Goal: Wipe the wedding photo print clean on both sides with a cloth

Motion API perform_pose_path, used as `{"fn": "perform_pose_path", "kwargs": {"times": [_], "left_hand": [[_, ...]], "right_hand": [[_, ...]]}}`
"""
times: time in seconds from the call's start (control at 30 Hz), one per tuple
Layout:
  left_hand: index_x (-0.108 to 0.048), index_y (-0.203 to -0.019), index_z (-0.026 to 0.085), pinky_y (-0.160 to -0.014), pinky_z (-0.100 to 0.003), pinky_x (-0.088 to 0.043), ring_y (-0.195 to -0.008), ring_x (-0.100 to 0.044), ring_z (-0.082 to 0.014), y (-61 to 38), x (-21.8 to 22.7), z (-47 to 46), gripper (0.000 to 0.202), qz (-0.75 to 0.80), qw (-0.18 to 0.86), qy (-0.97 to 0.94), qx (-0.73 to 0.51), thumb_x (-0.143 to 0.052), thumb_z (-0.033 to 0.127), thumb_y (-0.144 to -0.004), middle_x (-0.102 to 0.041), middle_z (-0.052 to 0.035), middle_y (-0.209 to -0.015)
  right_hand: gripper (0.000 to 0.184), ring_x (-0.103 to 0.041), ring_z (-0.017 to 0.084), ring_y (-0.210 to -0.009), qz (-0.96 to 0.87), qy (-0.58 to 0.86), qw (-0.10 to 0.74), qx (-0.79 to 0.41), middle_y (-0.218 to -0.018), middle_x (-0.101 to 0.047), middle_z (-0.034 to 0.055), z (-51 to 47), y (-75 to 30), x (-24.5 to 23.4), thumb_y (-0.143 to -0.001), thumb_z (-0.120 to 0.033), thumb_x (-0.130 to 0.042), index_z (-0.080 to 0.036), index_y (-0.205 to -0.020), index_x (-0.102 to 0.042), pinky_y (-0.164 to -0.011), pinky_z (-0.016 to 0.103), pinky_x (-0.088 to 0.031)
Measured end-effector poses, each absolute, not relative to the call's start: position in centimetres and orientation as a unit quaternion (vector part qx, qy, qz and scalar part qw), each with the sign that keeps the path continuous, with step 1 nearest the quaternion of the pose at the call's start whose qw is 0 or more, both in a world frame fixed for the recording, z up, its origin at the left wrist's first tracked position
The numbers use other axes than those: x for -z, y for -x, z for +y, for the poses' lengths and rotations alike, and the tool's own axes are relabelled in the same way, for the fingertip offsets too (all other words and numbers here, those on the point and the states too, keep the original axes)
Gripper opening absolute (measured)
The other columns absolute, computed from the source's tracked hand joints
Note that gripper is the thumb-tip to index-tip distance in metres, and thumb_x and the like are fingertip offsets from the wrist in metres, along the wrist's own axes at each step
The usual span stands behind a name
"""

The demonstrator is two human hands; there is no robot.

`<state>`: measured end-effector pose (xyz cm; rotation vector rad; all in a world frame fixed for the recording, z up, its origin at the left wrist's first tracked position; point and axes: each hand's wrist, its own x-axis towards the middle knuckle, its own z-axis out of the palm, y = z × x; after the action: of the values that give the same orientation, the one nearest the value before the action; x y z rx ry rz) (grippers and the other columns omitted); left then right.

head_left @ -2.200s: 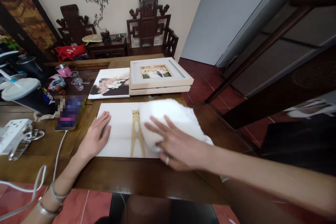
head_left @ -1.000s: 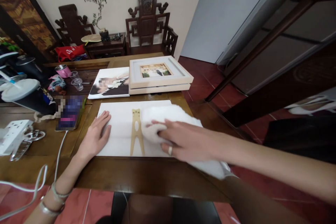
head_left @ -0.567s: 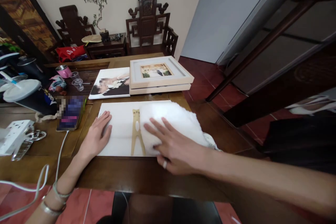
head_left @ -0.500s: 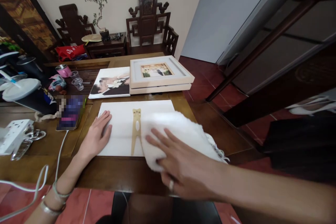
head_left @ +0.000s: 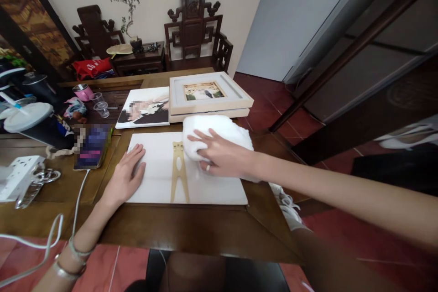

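A flat white panel point(head_left: 153, 185) lies on the wooden table, with a gold-coloured two-legged piece point(head_left: 179, 173), like an easel stand, at its middle. My left hand point(head_left: 127, 175) rests flat on the panel's left edge, fingers stretched out. Toward the far right part of the panel, my right hand point(head_left: 222, 153) presses a bunched white cloth point(head_left: 219, 125) down, fingers spread over it and thumb tucked in. The cloth hides the panel's far right corner and reaches close to the stacked frames.
Behind the panel are a photo print point(head_left: 145, 107) and stacked pale wooden frames point(head_left: 212, 109). On the left stand a lidded cup with straw point(head_left: 37, 123), a phone point(head_left: 92, 146) on a white cable and a power strip point(head_left: 20, 175). The table's right edge point(head_left: 273, 210) is near.
My right hand has moved the cloth away from me, from the panel's near right side to its far right. The stand's right leg is now uncovered. My left hand has stayed put.
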<state>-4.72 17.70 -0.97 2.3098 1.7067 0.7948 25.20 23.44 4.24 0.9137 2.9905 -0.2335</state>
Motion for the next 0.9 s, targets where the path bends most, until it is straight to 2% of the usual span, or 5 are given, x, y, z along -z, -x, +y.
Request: {"fn": "perform_pose_path", "kwargs": {"times": [0.23,0.33,0.43,0.53,0.9], "left_hand": [[-0.058,-0.13,0.015,-0.116,-0.053,-0.031,-0.137,-0.043,-0.0272,4.6,1.0,17.7,0.044,0.567,0.084,-0.773,-0.271,-0.045,0.039,-0.095,-0.053,-0.015,-0.142],[-0.058,-0.13,0.014,-0.116,-0.053,-0.031,-0.137,-0.043,-0.0276,4.5,1.1,17.7,0.044,0.564,0.083,-0.775,-0.273,-0.045,0.037,-0.095,-0.053,-0.0159,-0.142],[-0.058,-0.13,0.015,-0.115,-0.054,-0.031,-0.137,-0.043,-0.0278,4.5,1.1,17.7,0.043,0.567,0.082,-0.773,-0.272,-0.044,0.037,-0.095,-0.053,-0.0153,-0.142],[-0.058,-0.13,0.016,-0.115,-0.054,-0.031,-0.137,-0.043,-0.0277,4.5,1.1,17.7,0.043,0.572,0.083,-0.771,-0.269,-0.044,0.038,-0.095,-0.053,-0.0146,-0.142],[-0.059,-0.128,0.013,-0.115,-0.053,-0.031,-0.136,-0.044,-0.0281,4.6,0.8,17.7,0.044,0.57,0.085,-0.773,-0.264,-0.046,0.038,-0.094,-0.053,-0.0165,-0.141]], "right_hand": [[0.023,-0.02,0.047,-0.142,0.95,-0.283,-0.017,0.128,-0.152,-0.035,0.0248,16.5,-25.1,-3.9,-0.082,-0.024,-0.058,-0.01,-0.089,-0.074,-0.11,0.07,-0.017],[0.013,-0.04,0.039,-0.135,0.941,-0.257,-0.03,0.216,-0.137,-0.055,0.0212,14.0,-26.0,-6.3,-0.077,-0.02,-0.058,-0.014,-0.075,-0.07,-0.111,0.06,-0.027],[0.013,-0.067,0.025,-0.091,0.913,-0.285,0.025,0.29,-0.092,-0.07,0.012,14.6,-26.8,-8.8,-0.077,-0.018,-0.054,-0.018,-0.065,-0.061,-0.087,0.041,-0.051],[0.017,-0.059,0.018,-0.063,0.89,-0.337,0.057,0.302,-0.072,-0.06,0.0058,17.6,-27.1,-9.6,-0.082,-0.023,-0.049,-0.019,-0.065,-0.053,-0.06,0.03,-0.047],[0.026,-0.051,0.016,-0.068,0.908,-0.329,-0.069,0.25,-0.068,-0.052,0.0019,28.4,-26.7,-6.3,-0.088,-0.024,-0.042,-0.021,-0.063,-0.04,-0.068,0.03,-0.038]]}}
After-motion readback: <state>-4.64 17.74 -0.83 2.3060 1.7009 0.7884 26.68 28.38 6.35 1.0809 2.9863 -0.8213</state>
